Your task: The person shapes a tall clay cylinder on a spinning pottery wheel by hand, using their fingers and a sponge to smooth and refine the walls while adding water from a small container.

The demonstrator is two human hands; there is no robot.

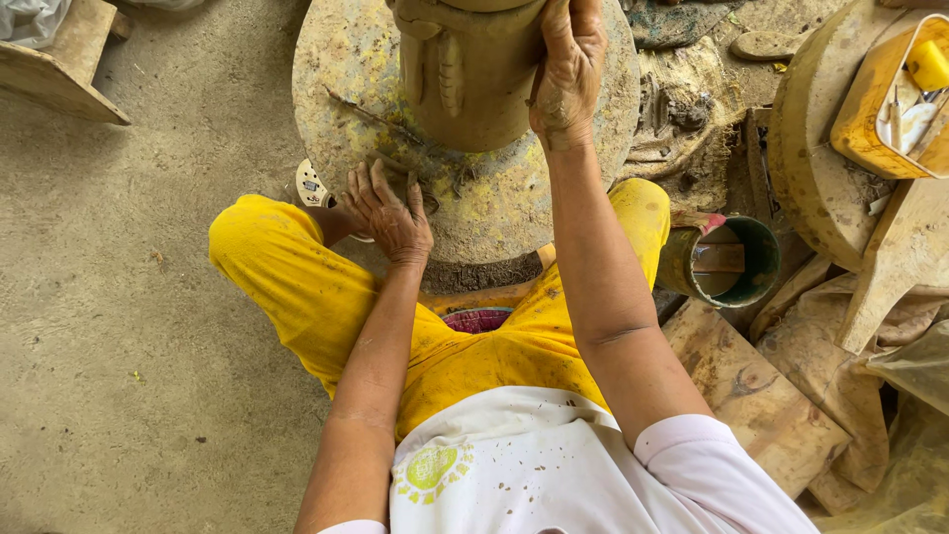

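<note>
Head view looking straight down at a seated person in yellow trousers [297,287] and a white shirt [534,465]. Round clay-smeared wheel [494,213] sits at top centre of the frame, between the knees. On it stands a tall clay pot [470,79], upright, brown, with raised ridged strips down its left side; its top runs out of the frame. Right hand [568,74] is at top centre, fingers wrapped over the pot's right wall near the rim, palm flat on the clay, a closed hold on the pot. Left hand [390,213] is lower, centre-left, fingers spread and bent, tips down on the wheel's front-left edge among scraps of wet clay; nothing seen gripped in it, loose open spread. A thin clay strip or stick [371,114] lies on the wheel left of the pot, apart from both hands. Just right of the right knee, a green bucket [736,262] with a wooden piece inside. Far right, a second round slab [816,158] on edge, and a yellow tray [880,99] of small tools at upper right. Wooden boards [756,391] at lower right. Bare concrete floor [129,297] fills the left; a wooden stool [69,59] at upper left corner.
</note>
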